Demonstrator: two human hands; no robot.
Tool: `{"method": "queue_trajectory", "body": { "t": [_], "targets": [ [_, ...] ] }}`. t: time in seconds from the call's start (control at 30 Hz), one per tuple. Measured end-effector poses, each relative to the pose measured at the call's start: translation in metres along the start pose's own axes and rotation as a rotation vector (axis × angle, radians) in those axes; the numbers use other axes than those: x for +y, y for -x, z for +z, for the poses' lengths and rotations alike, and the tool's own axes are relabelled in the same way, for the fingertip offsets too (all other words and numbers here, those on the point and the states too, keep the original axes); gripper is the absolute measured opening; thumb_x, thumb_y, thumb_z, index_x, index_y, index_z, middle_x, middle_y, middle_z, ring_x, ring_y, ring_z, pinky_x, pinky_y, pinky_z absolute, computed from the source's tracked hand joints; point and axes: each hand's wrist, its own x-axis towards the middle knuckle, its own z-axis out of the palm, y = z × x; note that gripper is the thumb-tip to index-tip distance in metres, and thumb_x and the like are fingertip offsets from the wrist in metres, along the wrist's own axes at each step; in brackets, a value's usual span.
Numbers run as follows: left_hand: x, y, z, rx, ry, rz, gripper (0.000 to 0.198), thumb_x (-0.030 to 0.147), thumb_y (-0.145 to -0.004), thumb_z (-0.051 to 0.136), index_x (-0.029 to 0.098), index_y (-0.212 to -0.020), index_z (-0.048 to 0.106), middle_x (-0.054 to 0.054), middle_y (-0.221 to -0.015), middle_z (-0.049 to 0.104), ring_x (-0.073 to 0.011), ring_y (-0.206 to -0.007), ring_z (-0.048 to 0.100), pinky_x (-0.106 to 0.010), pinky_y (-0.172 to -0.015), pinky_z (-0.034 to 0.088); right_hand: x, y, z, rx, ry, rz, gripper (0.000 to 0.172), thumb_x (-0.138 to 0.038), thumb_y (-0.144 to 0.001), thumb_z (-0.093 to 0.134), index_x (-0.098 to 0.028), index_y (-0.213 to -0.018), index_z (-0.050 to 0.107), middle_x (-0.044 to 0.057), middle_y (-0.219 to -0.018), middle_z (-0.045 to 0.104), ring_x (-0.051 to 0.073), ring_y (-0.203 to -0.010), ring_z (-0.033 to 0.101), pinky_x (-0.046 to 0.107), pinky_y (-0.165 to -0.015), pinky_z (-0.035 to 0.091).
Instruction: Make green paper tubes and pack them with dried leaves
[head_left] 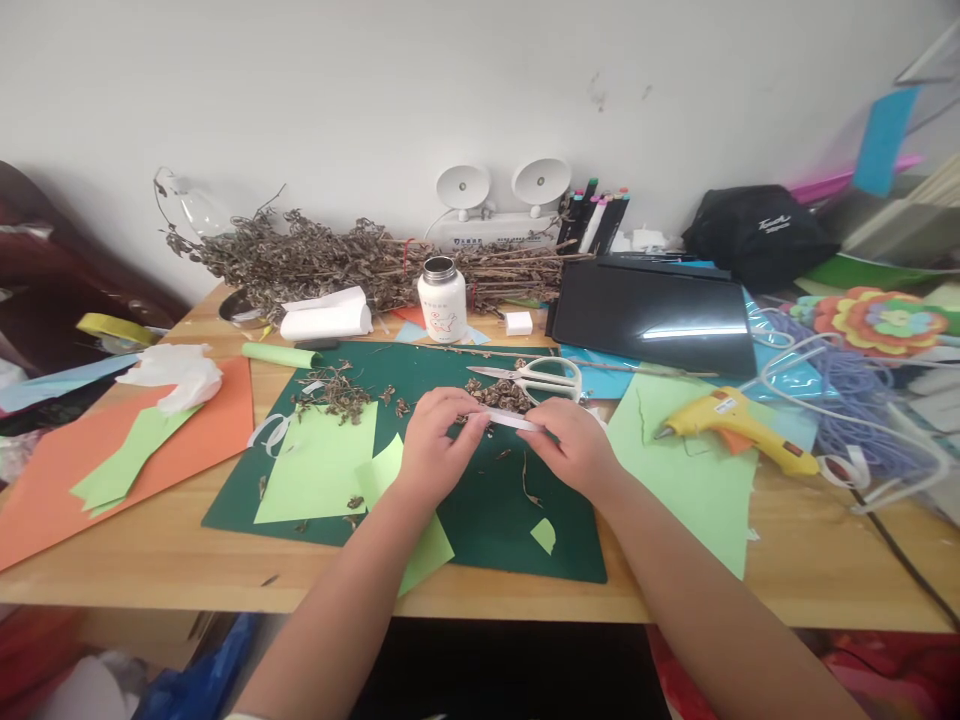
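Between my two hands a narrow white strip is stretched over the green cutting mat. My left hand pinches its left end, and my right hand pinches the right end. I cannot make out whether the strip is paper or tape. Just behind it lie crumbled dried plant bits and scissors with white handles, their blades pointing left. Light green paper sheets rest on the mat left of my left hand, near a curled white strip.
A bundle of dried stems lies along the wall, behind an uncapped white bottle. To the right are a yellow glue gun with its cord, a black tablet-like panel and purple yarn. Orange paper covers the left side.
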Motion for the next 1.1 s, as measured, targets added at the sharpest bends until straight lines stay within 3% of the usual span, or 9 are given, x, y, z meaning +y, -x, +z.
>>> {"method": "queue_trajectory", "body": {
  "t": [0.13,0.3,0.43,0.6,0.8,1.1],
  "targets": [
    [-0.001,0.0,0.0,0.033,0.142,-0.223,0.015,0.026,-0.078,0.051,0.018,-0.067,0.057,-0.003,-0.075,0.062,-0.0145,-0.075,0.057,-0.028,-0.07,0.044,-0.001,-0.001,-0.003,0.055,-0.024,0.021,0.017,-0.023,-0.084,0.045,-0.019,-0.069,0.05,0.003,-0.06,0.059,0.014,-0.056,0.051,0.026,-0.052,0.041],
    [-0.002,-0.003,0.001,0.057,0.617,-0.721,0.017,0.035,-0.078,0.049,0.019,-0.073,0.05,0.0,-0.067,0.065,-0.0127,-0.06,0.061,-0.023,-0.056,0.044,0.001,-0.001,-0.003,0.056,-0.068,0.033,0.013,-0.02,-0.082,0.048,-0.02,-0.069,0.049,0.003,-0.063,0.059,0.016,-0.061,0.053,0.028,-0.058,0.044],
    [-0.002,-0.008,-0.001,0.087,0.985,-0.876,0.021,0.037,-0.073,0.055,0.02,-0.072,0.044,0.002,-0.062,0.067,-0.0132,-0.055,0.063,-0.021,-0.051,0.044,0.002,0.0,-0.001,0.052,-0.078,0.0,0.007,-0.02,-0.08,0.052,-0.02,-0.073,0.053,0.004,-0.072,0.062,0.018,-0.071,0.056,0.034,-0.069,0.045],
    [-0.002,-0.01,-0.006,0.108,1.175,-0.841,0.033,0.046,-0.065,0.062,0.019,-0.076,0.047,0.001,-0.063,0.068,-0.0142,-0.058,0.064,-0.021,-0.051,0.046,0.002,0.0,0.002,0.054,-0.072,-0.039,0.006,-0.021,-0.078,0.056,-0.02,-0.072,0.054,0.005,-0.078,0.064,0.019,-0.076,0.056,0.035,-0.071,0.046],
    [-0.005,-0.006,-0.003,0.076,1.163,-0.677,0.041,0.056,-0.065,0.058,0.019,-0.082,0.049,0.0,-0.076,0.065,-0.0134,-0.065,0.063,-0.024,-0.057,0.047,0.002,0.001,0.003,0.063,-0.072,-0.068,0.009,-0.018,-0.076,0.057,-0.021,-0.068,0.055,0.004,-0.078,0.064,0.018,-0.077,0.056,0.036,-0.072,0.046],
    [-0.003,0.007,0.012,-0.21,0.906,-0.411,0.064,0.036,-0.06,0.072,0.026,-0.111,0.036,-0.005,-0.105,0.05,-0.0149,-0.084,0.055,-0.027,-0.069,0.046,-0.001,0.001,0.004,0.041,-0.049,-0.099,0.009,-0.014,-0.076,0.057,-0.019,-0.069,0.055,0.003,-0.075,0.066,0.016,-0.074,0.056,0.032,-0.07,0.043]
  ]
}}
